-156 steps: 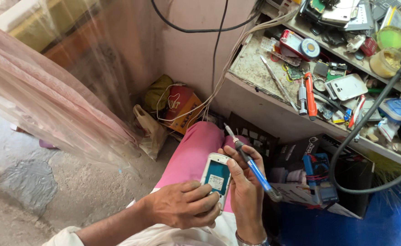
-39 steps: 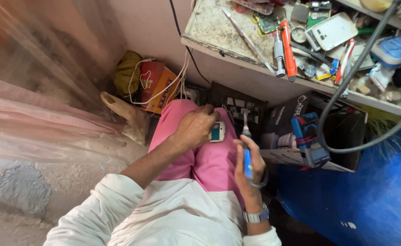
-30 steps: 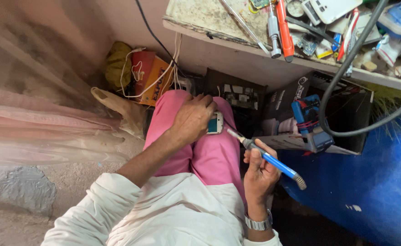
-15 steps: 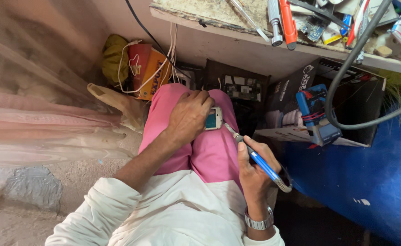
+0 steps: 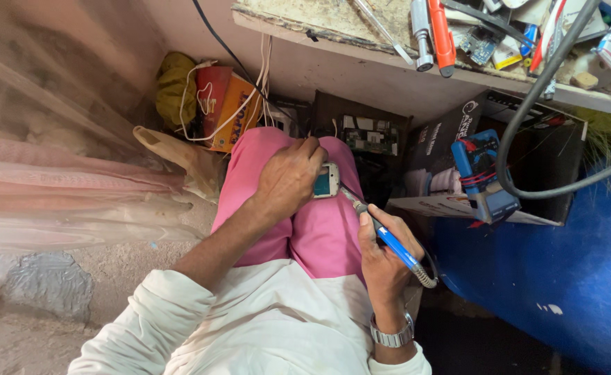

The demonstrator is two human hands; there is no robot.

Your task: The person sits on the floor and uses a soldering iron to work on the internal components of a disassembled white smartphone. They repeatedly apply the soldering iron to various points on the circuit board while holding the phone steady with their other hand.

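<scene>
My left hand (image 5: 288,177) grips a small white device with a teal circuit board (image 5: 327,181) and presses it against my knee, over pink trousers (image 5: 319,236). My right hand (image 5: 383,253) holds a blue-handled soldering iron (image 5: 388,239) like a pen. Its metal tip points up and left and touches the device's lower right edge. A springy cord leaves the iron's rear end. A metal watch sits on my right wrist.
A cluttered workbench (image 5: 361,38) runs above my knees, with a red-handled tool (image 5: 441,31) and a thick black cable (image 5: 527,118). Under it stand an open dark box (image 5: 527,167) holding a blue meter (image 5: 482,177), a circuit board (image 5: 369,135), and orange bags (image 5: 222,104). Blue sheet at right.
The iron swung from held away at the right to its tip resting on the device. My left hand stays clamped on the device at the knee.
</scene>
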